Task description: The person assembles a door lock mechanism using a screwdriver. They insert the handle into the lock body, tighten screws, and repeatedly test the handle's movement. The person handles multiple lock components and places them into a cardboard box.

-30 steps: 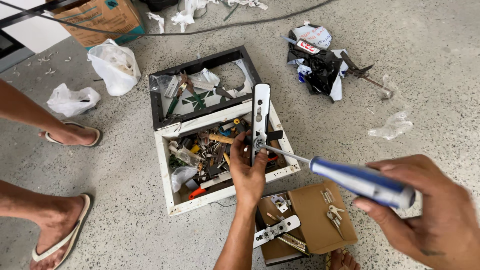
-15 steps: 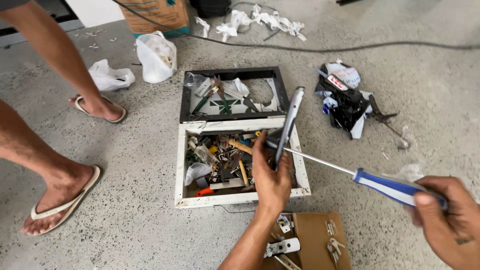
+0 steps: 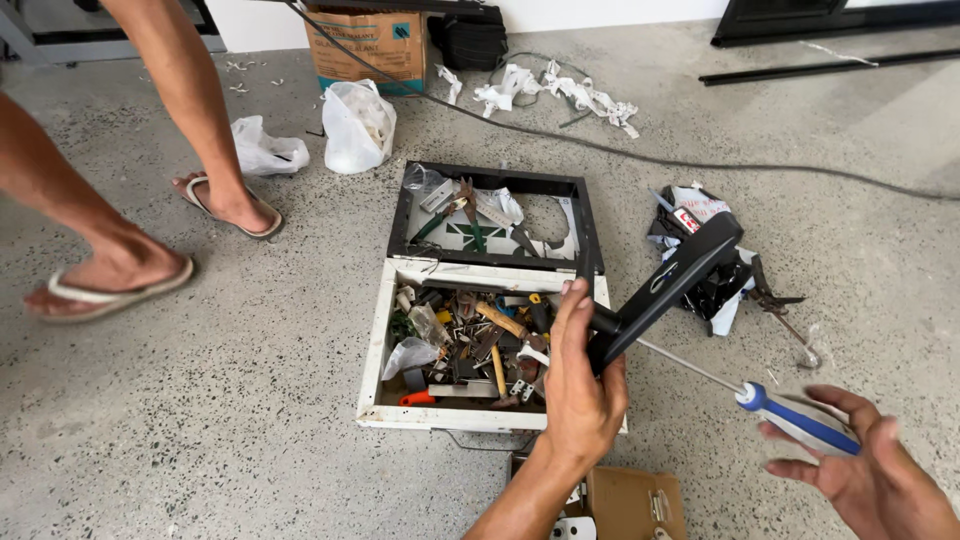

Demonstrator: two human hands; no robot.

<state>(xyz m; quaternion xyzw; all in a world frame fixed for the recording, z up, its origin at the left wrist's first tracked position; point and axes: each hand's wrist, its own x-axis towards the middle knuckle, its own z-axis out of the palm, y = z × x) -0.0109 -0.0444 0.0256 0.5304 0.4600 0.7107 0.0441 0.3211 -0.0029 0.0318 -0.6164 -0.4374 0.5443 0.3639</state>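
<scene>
My left hand (image 3: 582, 385) grips the lower end of a long black metal handle plate (image 3: 668, 287), which tilts up to the right above the white toolbox (image 3: 377, 345). My right hand (image 3: 868, 475) holds a screwdriver with a blue and white handle (image 3: 796, 419). Its thin shaft runs up and left to the black plate near my left hand. The toolbox is full of several mixed tools and fittings. Behind it lies its black lid tray (image 3: 399, 214) with more parts.
Another person's legs in flip-flops (image 3: 122, 281) stand at the left. White plastic bags (image 3: 355, 125) and a cardboard box (image 3: 366, 47) lie behind. A pile of black and white packaging (image 3: 725, 285) sits right of the toolbox. A small brown box (image 3: 623, 500) is below my wrist.
The view pulled back and the black plate swung from near upright to a slant toward the right. The other person's feet stepped further left.
</scene>
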